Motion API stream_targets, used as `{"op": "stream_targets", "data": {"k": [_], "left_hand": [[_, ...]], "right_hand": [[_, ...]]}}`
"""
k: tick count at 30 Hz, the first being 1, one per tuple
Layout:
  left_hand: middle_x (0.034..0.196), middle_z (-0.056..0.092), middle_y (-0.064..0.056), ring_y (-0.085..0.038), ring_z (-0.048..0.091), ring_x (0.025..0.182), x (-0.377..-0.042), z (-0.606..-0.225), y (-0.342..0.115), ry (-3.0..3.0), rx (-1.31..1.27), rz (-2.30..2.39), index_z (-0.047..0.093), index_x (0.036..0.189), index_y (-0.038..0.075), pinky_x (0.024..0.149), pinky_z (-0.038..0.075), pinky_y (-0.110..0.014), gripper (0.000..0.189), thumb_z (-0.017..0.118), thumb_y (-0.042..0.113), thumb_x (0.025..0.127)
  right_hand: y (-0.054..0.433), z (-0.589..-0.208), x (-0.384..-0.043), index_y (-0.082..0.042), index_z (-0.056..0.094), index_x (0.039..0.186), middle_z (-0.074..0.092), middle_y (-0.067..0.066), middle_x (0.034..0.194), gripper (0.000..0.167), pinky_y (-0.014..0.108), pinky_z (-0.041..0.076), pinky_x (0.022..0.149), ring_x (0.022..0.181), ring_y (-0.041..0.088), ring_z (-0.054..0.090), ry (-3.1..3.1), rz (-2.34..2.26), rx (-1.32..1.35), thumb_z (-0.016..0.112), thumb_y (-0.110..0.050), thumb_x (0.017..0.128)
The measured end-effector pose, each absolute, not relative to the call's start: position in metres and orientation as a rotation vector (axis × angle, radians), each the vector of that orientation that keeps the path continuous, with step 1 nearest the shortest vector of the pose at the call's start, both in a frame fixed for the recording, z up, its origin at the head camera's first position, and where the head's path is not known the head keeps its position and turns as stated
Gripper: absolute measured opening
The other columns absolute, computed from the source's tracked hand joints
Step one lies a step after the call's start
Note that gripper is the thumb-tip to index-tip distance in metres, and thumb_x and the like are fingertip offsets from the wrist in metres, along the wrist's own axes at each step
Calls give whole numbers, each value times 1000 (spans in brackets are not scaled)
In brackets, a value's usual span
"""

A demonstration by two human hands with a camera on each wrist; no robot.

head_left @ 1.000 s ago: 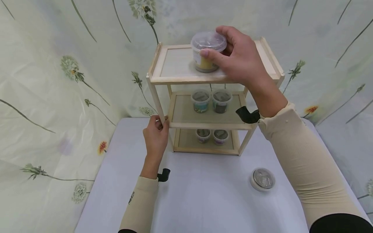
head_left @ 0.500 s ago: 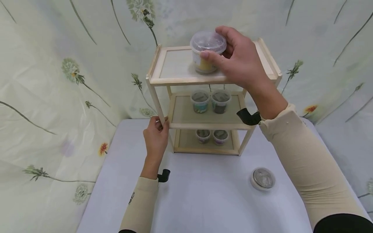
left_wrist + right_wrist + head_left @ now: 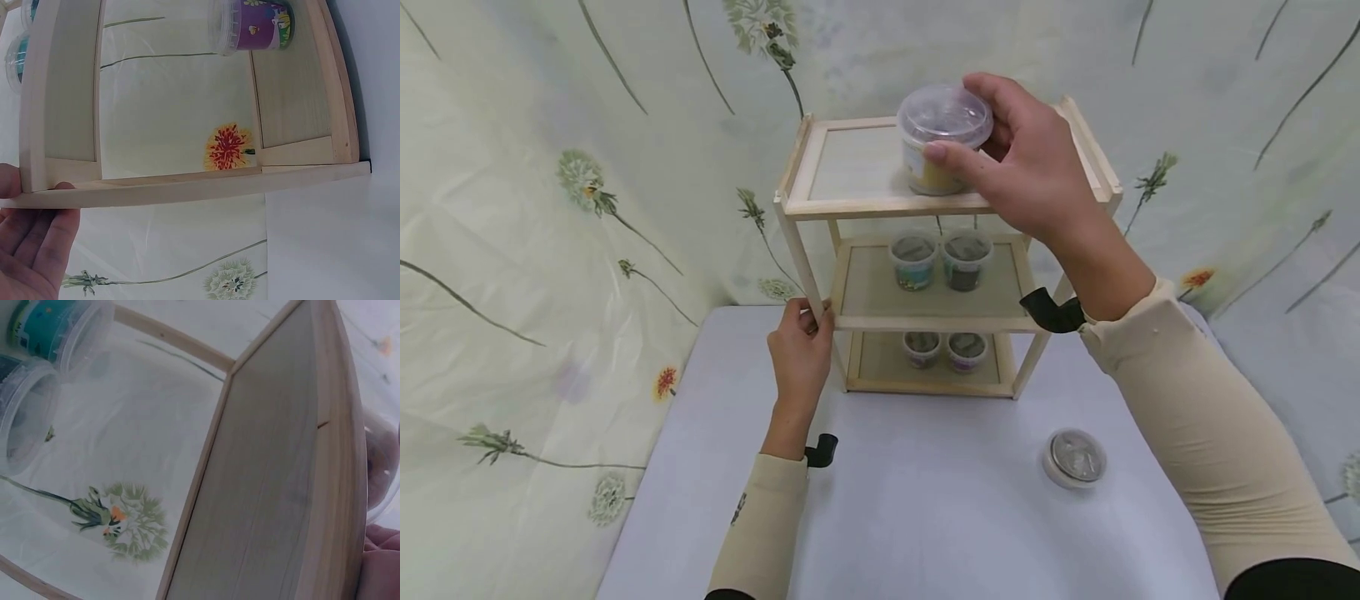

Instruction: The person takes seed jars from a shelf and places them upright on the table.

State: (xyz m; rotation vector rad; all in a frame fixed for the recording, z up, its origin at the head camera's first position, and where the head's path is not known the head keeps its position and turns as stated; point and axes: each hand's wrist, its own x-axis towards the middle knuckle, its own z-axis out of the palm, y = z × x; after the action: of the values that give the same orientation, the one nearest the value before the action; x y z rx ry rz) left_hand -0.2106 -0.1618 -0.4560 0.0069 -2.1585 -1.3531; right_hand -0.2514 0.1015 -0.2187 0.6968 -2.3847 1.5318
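A three-tier wooden shelf [image 3: 917, 323] stands on the table. My right hand [image 3: 1033, 171] grips a round clear-lidded tub [image 3: 943, 117] with a yellow label, thumb in front and fingers behind, at the top tier. In the right wrist view, the top board hides most of that hand [image 3: 381, 562]. My left hand [image 3: 801, 354] pinches the front left post near the middle tier; the left wrist view shows its fingers [image 3: 56, 250] against the post [image 3: 187, 189]. The middle tier bears a teal tub [image 3: 913, 273] and a dark-labelled tub [image 3: 964, 275].
Two tubs sit on the bottom tier, one showing a purple label [image 3: 259, 25] in the left wrist view. Another lidded tub [image 3: 1075, 458] stands on the white-covered table [image 3: 940, 500], right of the shelf. Flower-printed cloth [image 3: 647, 167] hangs close behind.
My right hand has shifted slightly right and toward me with the yellow-labelled tub. My left hand keeps its hold on the post.
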Motion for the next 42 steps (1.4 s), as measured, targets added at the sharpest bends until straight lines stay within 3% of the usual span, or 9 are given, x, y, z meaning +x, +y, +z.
{"op": "stream_targets", "data": {"k": [22,42], "left_hand": [[112,78,-11,-20,77,98,-213,-455,-162,-2150,8,-1360,66,113,1,79,62,-37,16,69,12,101],[112,77,-15,-25,77,99,-212,-455,-161,-2149,15,-1370,66,113,-2,80,62,-39,17,70,9,101]], "right_hand": [[111,-223,-232,-7,45,156,59,10,142,73,29,50,104,128,22,62,-2326,1452,705,81,-18,94],[123,-225,-215,-8,47,155,60,10,143,72,28,50,105,126,22,63,-2303,1458,701,82,-13,93]]}}
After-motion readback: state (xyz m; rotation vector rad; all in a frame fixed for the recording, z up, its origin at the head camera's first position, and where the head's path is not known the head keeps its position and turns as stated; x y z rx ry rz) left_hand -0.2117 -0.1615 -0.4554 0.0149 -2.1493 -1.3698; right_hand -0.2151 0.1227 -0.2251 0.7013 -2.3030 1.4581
